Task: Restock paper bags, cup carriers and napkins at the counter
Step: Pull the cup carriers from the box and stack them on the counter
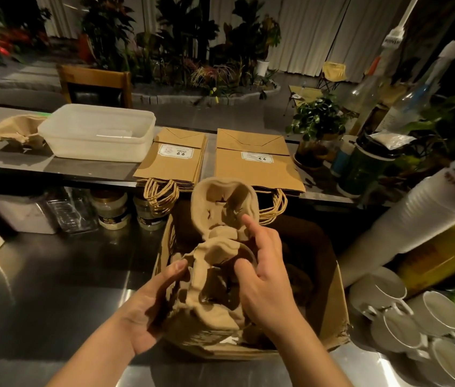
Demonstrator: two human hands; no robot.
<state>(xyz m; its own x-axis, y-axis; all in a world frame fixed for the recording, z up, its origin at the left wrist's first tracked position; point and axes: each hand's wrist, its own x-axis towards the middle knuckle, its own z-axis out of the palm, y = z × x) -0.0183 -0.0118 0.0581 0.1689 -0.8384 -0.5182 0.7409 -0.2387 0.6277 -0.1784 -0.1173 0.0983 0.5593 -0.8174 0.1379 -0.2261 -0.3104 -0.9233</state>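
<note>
Left hand (148,308): grips the left edge of a stack of cup carriers (215,289), thumb on top.
Right hand (262,275): pinches the top carrier, index finger straight.
Stack: over the cardboard box (332,303).
Paper bags (257,166): on the counter (11,160) behind.

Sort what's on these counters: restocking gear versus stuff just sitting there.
Job: cup carriers held by left hand and right hand; cardboard box; paper bags; carrier on the counter.
Lying about: plastic tub; white cups; jars.
</note>
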